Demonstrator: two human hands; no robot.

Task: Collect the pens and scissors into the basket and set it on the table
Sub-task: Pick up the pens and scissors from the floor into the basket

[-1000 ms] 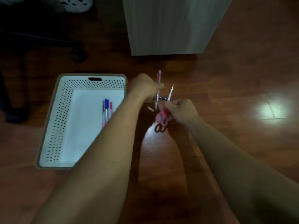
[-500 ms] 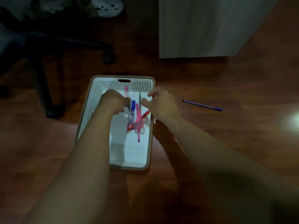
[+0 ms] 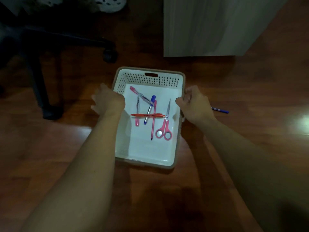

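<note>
A white basket with a beige rim (image 3: 145, 163) stands on the wooden floor. Inside lie pink-handled scissors (image 3: 164, 127), a red pen (image 3: 147, 115), a long pink pen (image 3: 153, 122), a blue-capped pen (image 3: 149, 110) and other pens. My left hand (image 3: 108, 102) is blurred at the basket's left wall, fingers spread and holding nothing. My right hand (image 3: 195, 106) curls over the right wall, thumb inside and fingers outside. A blue pen (image 3: 221, 111) lies on the floor just right of that hand, partly hidden by it.
A grey wood-grain cabinet (image 3: 209, 25) stands beyond the basket at upper right. A dark office-chair base with a caster (image 3: 109, 56) spreads across the upper left. A white perforated shoe (image 3: 108, 4) lies at the top edge.
The scissors and pen carried a second ago now lie loose in the basket. Both hands have moved out of the basket's inside to its left and right walls.
</note>
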